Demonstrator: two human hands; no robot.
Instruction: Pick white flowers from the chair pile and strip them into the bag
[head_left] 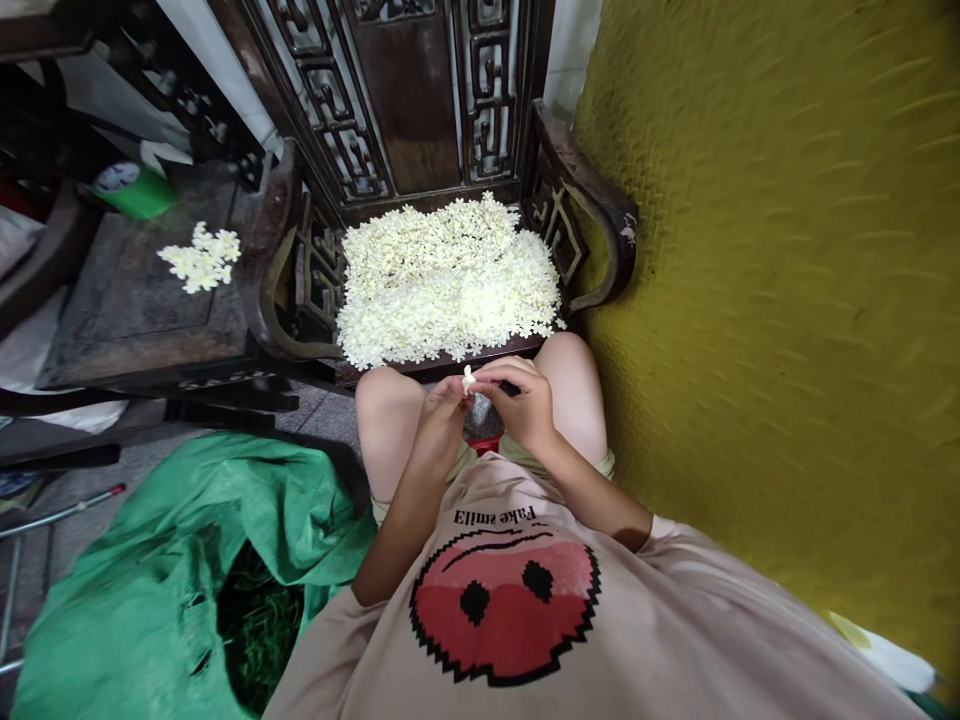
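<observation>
At twelve o'clock, a cream-white blossom heap [450, 285]; your left hand [442, 403] and right hand [525, 402] pinch one small white flower [469, 379], pointing roughly thataway.

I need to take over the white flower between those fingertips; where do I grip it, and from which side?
I'd lightly pinch the exposed far end of the white flower, coming from the flower heap side. That end sticks out toward the heap, while the left hand and right hand crowd its flanks.
</observation>
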